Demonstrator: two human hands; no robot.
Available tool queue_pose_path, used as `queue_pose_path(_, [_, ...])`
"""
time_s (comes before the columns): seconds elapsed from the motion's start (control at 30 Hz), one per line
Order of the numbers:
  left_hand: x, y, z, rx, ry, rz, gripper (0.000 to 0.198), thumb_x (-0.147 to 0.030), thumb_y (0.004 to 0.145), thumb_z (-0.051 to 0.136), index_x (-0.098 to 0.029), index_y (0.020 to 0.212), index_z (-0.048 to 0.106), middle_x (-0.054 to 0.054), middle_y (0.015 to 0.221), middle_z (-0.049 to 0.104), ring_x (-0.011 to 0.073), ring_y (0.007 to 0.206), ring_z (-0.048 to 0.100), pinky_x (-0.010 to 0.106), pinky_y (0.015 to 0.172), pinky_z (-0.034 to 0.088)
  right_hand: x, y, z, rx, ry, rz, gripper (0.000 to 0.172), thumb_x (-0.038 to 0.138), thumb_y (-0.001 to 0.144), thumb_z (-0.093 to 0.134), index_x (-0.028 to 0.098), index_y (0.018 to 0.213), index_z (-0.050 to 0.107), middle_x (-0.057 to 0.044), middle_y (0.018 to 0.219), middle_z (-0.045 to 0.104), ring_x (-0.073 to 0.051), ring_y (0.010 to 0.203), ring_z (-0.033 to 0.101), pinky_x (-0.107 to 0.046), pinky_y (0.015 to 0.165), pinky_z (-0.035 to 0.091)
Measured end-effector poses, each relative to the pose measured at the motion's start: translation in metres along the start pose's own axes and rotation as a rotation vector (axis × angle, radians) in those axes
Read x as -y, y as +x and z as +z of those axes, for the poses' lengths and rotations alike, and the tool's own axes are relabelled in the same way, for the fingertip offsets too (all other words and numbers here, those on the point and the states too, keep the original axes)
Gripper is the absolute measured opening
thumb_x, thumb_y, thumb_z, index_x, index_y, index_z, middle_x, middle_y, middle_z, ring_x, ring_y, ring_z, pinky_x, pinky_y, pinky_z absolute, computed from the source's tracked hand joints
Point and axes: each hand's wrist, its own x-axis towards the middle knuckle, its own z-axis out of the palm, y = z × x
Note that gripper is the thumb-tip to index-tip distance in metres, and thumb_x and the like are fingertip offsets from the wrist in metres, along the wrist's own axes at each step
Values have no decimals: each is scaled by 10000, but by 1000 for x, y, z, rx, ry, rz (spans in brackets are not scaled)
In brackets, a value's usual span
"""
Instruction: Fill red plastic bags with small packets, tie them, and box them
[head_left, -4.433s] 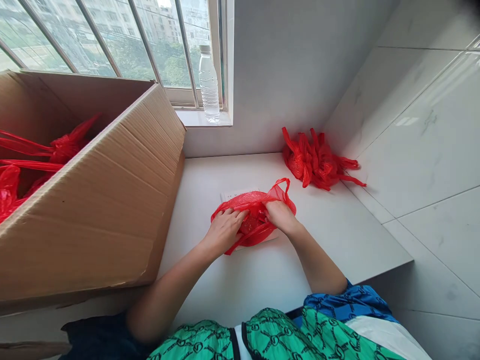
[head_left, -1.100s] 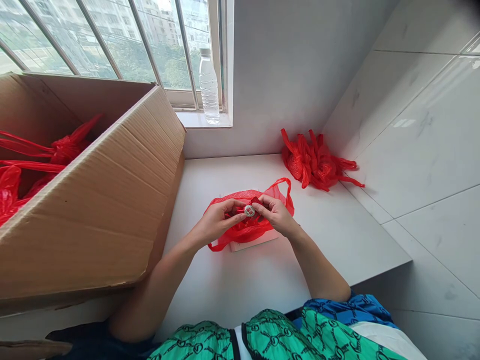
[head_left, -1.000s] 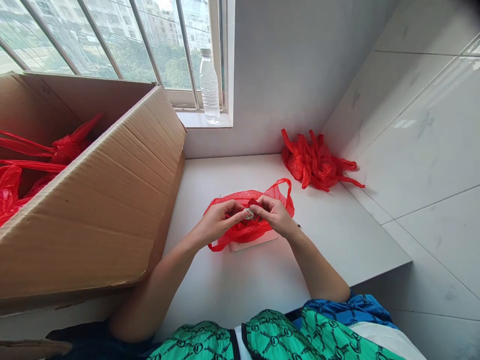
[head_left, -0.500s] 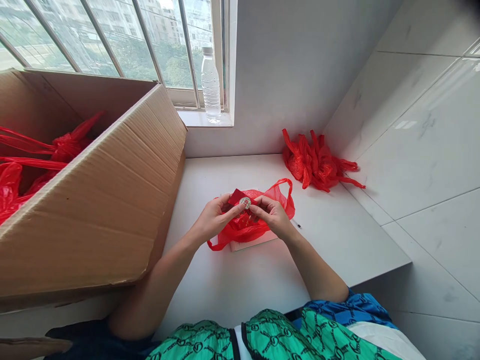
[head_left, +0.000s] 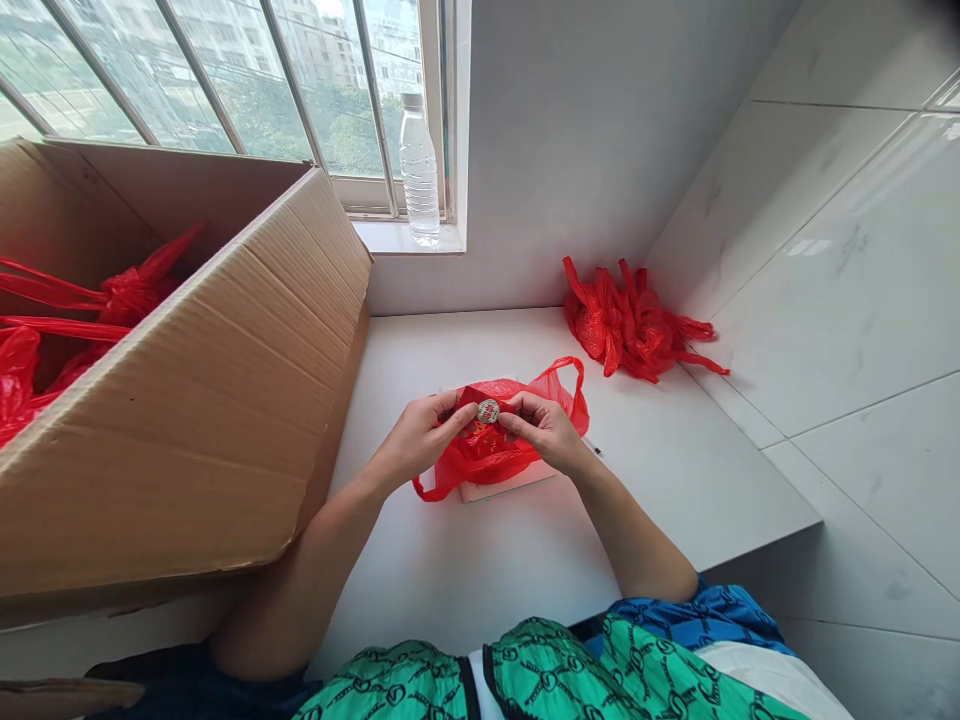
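Pinching a small dark-red packet (head_left: 470,397), the left hand (head_left: 420,435) and right hand (head_left: 551,430) hide its ends above an open red plastic bag (head_left: 487,469). The bag mostly covers a flat white object (head_left: 514,486); left of the bag, a brown cardboard box (head_left: 202,400) is cut off.

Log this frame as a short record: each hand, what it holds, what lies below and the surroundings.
Left hand: pinches a small red packet by its left side
Right hand: pinches the packet's right side
On packet: pale round disc, print too small to read
Below: red plastic bag, partly over a pale booklet on the white table
Right of bag: pen-like item, partly visible
Back right: knotted red bags
Left: open cardboard box with red bags inside
Windowsill: clear capped bottle, upright
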Motion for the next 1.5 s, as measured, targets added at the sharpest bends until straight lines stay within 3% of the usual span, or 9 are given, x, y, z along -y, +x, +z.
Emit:
queue_pose_path(0.1, [-2, -2, -4, 28, 127, -40, 424, -503, 974, 425, -194, 754, 615, 13, 748, 622, 159, 672, 546, 260, 589, 391, 6, -3, -6, 27, -145, 5, 245, 443, 932, 605, 207, 958, 664, -13, 845, 672, -155, 763, 624, -303, 721, 508])
queue_pose_path(0.27, [-1, -6, -8, 11, 622, -100, 466, -445, 981, 360, -223, 621, 556, 13, 573, 519, 166, 506, 449, 285, 500, 228, 6, -5, -19, 129, -560, 77, 229, 304, 973, 484, 208, 971, 692, -31, 900, 713, -180, 791, 640, -299, 701, 477])
queue_pose_path(0.4, [10, -8, -2, 114, 595, -45, 377, -437, 952, 411, -271, 739, 674, 24, 643, 630, 200, 575, 553, 282, 528, 310, -9, -1, -20, 87, -858, 119, 302, 152, 947, 385, 188, 1033, 672, -64, 877, 709, -202, 750, 631, -312, 680, 461])
queue_pose_path(0.53, [22, -8, 6, 116, 515, -4, 378, -493, 894, 493, -259, 643, 651, 40, 610, 631, 214, 595, 579, 287, 562, 379, -22, 3, -17, 27, -1162, 188, 262, 69, 865, 416, 176, 864, 655, -95, 760, 662, -227, 649, 573, -331, 593, 401])
queue_pose_path(0.83, [19, -8, 7, 175, 732, -25, 325, -402, 918, 428, -243, 758, 662, 42, 712, 683, 205, 635, 601, 275, 525, 320, -18, 4, -13, -52, -1258, 189, 219, 58, 835, 484, 172, 846, 670, -112, 782, 697, -250, 722, 642, -317, 579, 412])
queue_pose_path(1.0, [12, -7, 7, 51, 689, 2, 319, -411, 951, 440, -285, 1124, 677, 40, 984, 742, 241, 855, 668, 275, 593, 401, 3, -5, -11, -108, -810, -54, 237, 157, 909, 512, 225, 1060, 682, -53, 1011, 752, -208, 927, 704, -320, 776, 532])
queue_pose_path(1.1, [4, -6, 8, 27, 525, 16, 394, -473, 970, 444, -311, 1296, 595, 25, 1067, 741, 237, 918, 678, 280, 648, 454, 12, -10, -9, -79, -482, -142, 253, 140, 890, 510, 239, 1038, 691, -41, 1079, 741, -195, 1001, 698, -338, 847, 561])
queue_pose_path(1.33, [-5, -5, 7, 38, 66, 37, 321, -454, 947, 554, -259, 1173, 672, 27, 1028, 739, 186, 854, 688, 281, 743, 532, 13, -9, -1, -77, -194, -212, 151, 280, 918, 584, 247, 985, 715, -61, 1194, 686, -215, 1068, 672, -389, 910, 584])
queue_pose_path(1.5, [-5, -5, 6, -33, -39, -9, 312, -442, 910, 626, -237, 1142, 663, 36, 1015, 739, 194, 874, 700, 295, 754, 556, 10, -6, 3, -138, -23, -34, 302, 462, 963, 546, 268, 1181, 624, -47, 1069, 697, -191, 907, 708, -384, 837, 612])
